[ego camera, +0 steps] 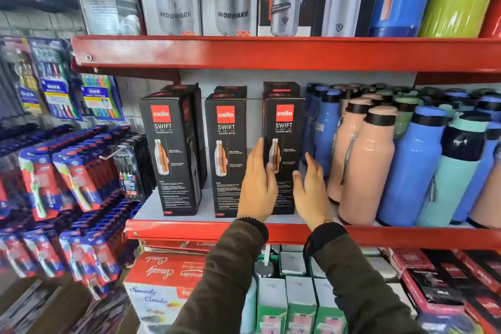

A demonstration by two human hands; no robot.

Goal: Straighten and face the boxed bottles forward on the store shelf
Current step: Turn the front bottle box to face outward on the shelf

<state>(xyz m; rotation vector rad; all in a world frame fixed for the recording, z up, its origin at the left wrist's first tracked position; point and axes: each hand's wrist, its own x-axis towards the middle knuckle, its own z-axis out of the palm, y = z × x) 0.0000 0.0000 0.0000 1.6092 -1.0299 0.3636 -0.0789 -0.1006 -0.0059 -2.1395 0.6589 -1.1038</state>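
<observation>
I see my left hand (257,187) spread flat with fingers straight, its thumb against the front of the rightmost black upright "cello SWIFT" bottle box (284,154), while my right hand (311,190) hangs open just beside that box's lower right corner, gripping nothing. That box stands upright and faces forward at the front of the red-edged store shelf (406,236), with two matching black boxes (226,154) to its left, the far one (169,154) turned slightly. Peach and blue plastic bottles (371,168) crowd the shelf's right side; toothbrush packs (62,171) hang at left.
</observation>
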